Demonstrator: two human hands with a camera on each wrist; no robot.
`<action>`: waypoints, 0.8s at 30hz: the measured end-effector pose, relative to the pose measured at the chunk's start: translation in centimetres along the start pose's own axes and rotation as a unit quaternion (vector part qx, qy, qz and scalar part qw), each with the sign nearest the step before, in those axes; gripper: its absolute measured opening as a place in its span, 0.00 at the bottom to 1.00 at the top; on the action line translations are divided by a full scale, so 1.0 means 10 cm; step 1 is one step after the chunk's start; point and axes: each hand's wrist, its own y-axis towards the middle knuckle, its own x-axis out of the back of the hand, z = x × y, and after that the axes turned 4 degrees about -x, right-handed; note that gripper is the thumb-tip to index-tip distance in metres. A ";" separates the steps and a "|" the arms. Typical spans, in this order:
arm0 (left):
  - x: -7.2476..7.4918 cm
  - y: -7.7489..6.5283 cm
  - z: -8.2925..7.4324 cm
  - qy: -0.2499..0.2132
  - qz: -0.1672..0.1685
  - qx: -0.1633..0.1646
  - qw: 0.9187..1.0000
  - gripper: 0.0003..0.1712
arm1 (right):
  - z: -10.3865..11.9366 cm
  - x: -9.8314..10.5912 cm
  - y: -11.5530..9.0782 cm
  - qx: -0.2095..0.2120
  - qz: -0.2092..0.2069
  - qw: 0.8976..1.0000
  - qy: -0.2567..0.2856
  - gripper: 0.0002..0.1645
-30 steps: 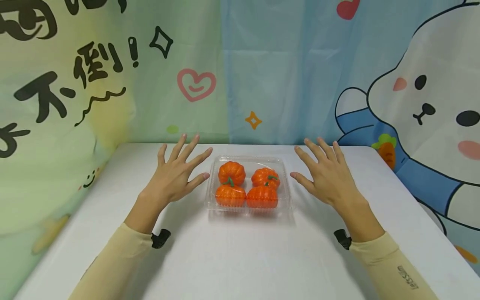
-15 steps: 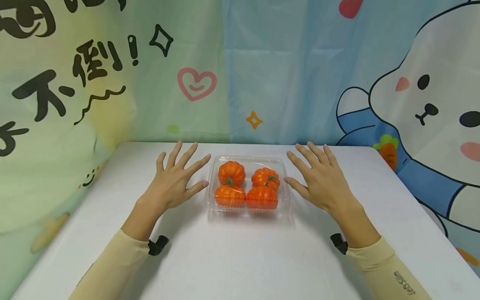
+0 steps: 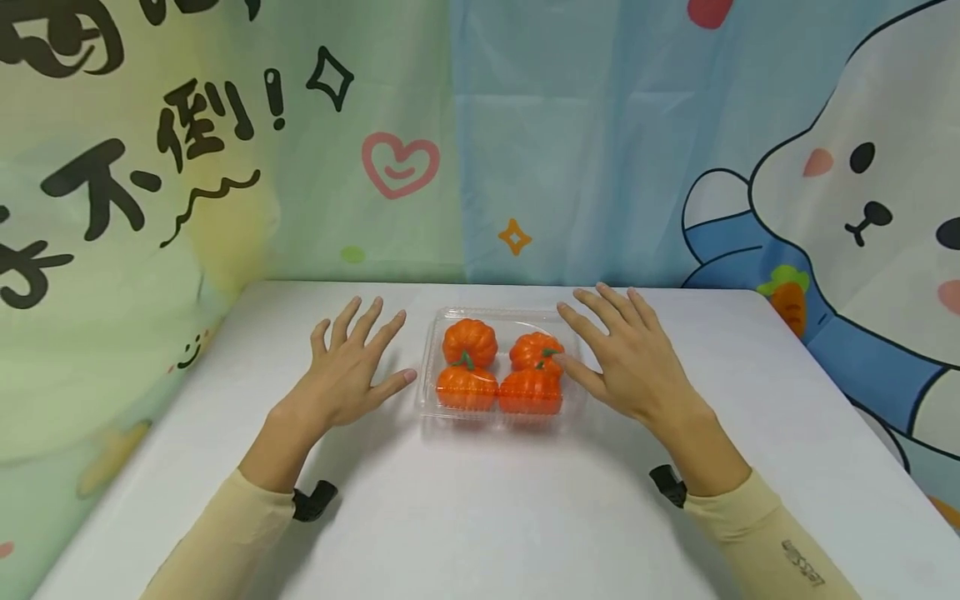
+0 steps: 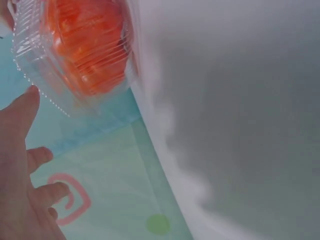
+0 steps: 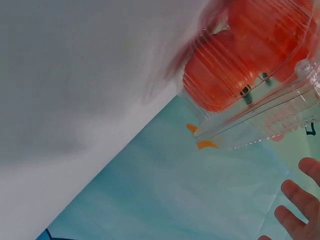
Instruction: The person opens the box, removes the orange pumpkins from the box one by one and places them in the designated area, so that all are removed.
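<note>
The clear plastic box (image 3: 502, 340) sits on the white table (image 3: 480, 517) between my two hands, toward the far edge. My left hand (image 3: 348, 375) hangs to its left, fingers spread and straight, with the thumb tip just beside the box's left rim. In the left wrist view that tip lines up with the rim, and I can't tell whether it touches. My right hand (image 3: 630, 358) is at the other side, fingers apart and reaching forward. Seen from my head, its thumb overlaps the box's right side and the edge of the pumpkin at the back right (image 3: 531, 343); I can't tell whether it meets the plastic.

Inside the box are four orange pumpkins with green stems showing: that one, another at the back left (image 3: 469, 340), and a front pair, left (image 3: 467, 388) and right (image 3: 531, 392), side by side. My pale yellow sleeves (image 3: 772, 533) reach my wrists. Behind the table hangs a printed backdrop (image 3: 540, 125).
</note>
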 end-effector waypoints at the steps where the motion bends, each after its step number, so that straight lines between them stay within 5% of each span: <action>1: 0.00 -0.01 0.00 -0.004 0.003 0.003 1.000 0.48 | 0.01 0.00 0.01 0.001 -0.006 1.000 0.005 0.39; 24: -0.07 -0.17 -0.03 -0.080 0.056 0.001 0.995 0.34 | 0.37 -0.07 0.23 0.063 -0.017 0.998 -0.026 0.40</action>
